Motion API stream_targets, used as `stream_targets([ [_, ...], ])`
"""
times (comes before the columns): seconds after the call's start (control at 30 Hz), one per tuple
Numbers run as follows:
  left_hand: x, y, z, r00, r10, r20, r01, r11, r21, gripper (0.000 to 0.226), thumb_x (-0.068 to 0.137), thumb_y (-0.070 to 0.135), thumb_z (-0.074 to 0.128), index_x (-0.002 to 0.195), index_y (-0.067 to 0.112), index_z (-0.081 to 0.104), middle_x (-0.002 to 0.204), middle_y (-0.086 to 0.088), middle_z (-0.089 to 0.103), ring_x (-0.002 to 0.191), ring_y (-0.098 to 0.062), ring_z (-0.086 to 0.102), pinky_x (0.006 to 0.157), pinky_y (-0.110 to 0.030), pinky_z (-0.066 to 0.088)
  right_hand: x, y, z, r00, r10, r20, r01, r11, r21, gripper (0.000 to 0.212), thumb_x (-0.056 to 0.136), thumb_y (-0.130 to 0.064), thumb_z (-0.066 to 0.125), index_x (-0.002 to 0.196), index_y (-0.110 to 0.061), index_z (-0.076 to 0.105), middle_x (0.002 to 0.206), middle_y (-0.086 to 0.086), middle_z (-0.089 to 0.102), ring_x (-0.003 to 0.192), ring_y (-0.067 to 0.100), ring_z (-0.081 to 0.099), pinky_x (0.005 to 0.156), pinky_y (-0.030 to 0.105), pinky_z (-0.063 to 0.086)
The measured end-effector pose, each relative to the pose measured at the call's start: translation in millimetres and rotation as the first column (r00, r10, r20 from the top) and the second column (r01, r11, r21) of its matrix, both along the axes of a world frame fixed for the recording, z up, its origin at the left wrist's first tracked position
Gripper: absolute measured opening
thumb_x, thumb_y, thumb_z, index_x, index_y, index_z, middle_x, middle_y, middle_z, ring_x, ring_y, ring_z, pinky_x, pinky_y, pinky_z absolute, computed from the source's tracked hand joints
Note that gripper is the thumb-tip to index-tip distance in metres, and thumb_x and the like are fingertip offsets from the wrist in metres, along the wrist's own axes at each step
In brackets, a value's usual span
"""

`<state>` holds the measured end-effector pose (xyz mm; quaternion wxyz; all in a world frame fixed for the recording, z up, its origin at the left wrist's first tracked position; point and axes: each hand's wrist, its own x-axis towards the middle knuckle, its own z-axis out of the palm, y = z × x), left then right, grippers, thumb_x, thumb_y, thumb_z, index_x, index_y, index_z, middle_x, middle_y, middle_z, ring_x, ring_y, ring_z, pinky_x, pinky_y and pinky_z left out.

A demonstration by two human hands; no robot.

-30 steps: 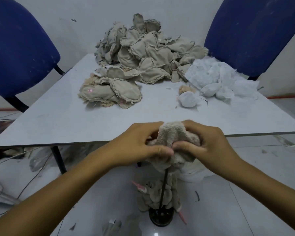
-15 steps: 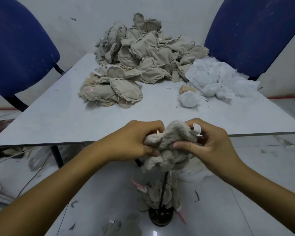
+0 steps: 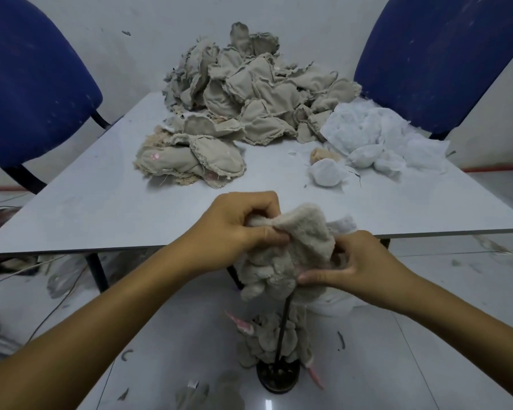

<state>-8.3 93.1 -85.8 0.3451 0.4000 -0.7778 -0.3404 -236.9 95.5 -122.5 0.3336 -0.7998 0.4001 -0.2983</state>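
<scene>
Head view: fuzzy beige plush skin (image 3: 302,235) is gripped at 10 o'clock by the left hand (image 3: 234,229), pinched at 4 o'clock by the right hand (image 3: 365,267).

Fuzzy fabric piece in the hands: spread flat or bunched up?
Bunched up: the fuzzy fabric piece folds and sags between the left hand and right hand, both gripping it.

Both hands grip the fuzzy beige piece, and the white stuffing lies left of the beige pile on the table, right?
No: the head view shows the white stuffing right of the beige pile. Left hand and right hand do grip the fuzzy beige piece.
</scene>
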Motion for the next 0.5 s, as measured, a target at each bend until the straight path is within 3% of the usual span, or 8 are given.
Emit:
stream_targets([
  [0.1,6,-2,3,0.978,0.046,-0.202,-0.029,0.996,0.090,0.015,0.074,0.010,0.074,0.072,0.007,0.059,0.070,-0.002,0.059,0.064,-0.014,0.055,0.060,-0.025,0.046,-2,1,6,0.969,-0.012,0.247,0.025,0.998,-0.052,0.031,0.069,-0.035,0.081,0.098,-0.028,0.072,0.093,-0.007,0.074,0.084,0.013,0.070,0.075,0.027,0.058],
  [0.17,13,-6,5,0.994,0.029,-0.108,-0.019,0.995,0.099,0.016,0.077,0.007,0.077,0.089,0.005,0.067,0.086,-0.008,0.070,0.079,-0.025,0.067,0.073,-0.036,0.055,1,2,11,0.934,-0.036,0.355,0.085,0.989,-0.124,0.034,0.070,-0.026,0.083,0.101,-0.024,0.071,0.093,-0.005,0.073,0.086,0.014,0.070,0.078,0.028,0.059],
  [0.23,13,-6,7,0.999,-0.042,0.015,0.039,0.990,0.135,0.032,0.077,0.007,0.080,0.099,0.026,0.067,0.095,0.009,0.072,0.091,-0.014,0.068,0.080,-0.032,0.054,4,4,16,0.937,-0.072,0.342,0.144,0.971,-0.190,0.037,0.070,-0.031,0.085,0.104,-0.027,0.070,0.093,-0.006,0.073,0.090,0.015,0.070,0.080,0.028,0.058],
  [0.3,7,-4,8,0.993,-0.101,-0.062,0.109,0.982,0.156,0.041,0.072,0.010,0.082,0.104,0.027,0.062,0.097,0.013,0.068,0.094,-0.009,0.066,0.081,-0.029,0.053,8,7,20,0.949,-0.090,0.302,0.174,0.949,-0.262,0.039,0.071,-0.034,0.085,0.106,-0.028,0.069,0.094,-0.009,0.072,0.090,0.015,0.069,0.080,0.027,0.057],
  [0.37,3,-3,12,0.980,-0.087,-0.180,0.111,0.986,0.123,0.036,0.069,0.009,0.082,0.099,0.018,0.065,0.091,0.008,0.066,0.086,-0.006,0.063,0.075,-0.024,0.053,12,7,22,0.937,-0.080,0.339,0.181,0.944,-0.277,0.045,0.071,-0.030,0.084,0.112,-0.026,0.066,0.094,-0.011,0.068,0.087,0.016,0.067,0.079,0.025,0.056],
  [0.43,3,-3,16,0.986,-0.080,-0.145,0.080,0.997,-0.005,0.025,0.070,0.008,0.081,0.084,0.020,0.065,0.077,0.014,0.064,0.072,0.002,0.058,0.066,-0.014,0.047,13,5,23,0.926,-0.046,0.374,0.164,0.944,-0.288,0.051,0.070,-0.031,0.084,0.116,-0.024,0.063,0.093,-0.013,0.064,0.085,0.016,0.065,0.079,0.019,0.053],
  [0.5,6,-4,14,0.996,-0.066,-0.065,0.062,0.996,-0.065,0.028,0.070,0.007,0.083,0.075,0.024,0.061,0.070,0.017,0.061,0.065,0.004,0.054,0.062,-0.011,0.043,11,4,21,0.939,-0.024,0.342,0.130,0.948,-0.290,0.051,0.070,-0.033,0.085,0.115,-0.022,0.063,0.094,-0.013,0.064,0.086,0.015,0.064,0.080,0.019,0.052],
])
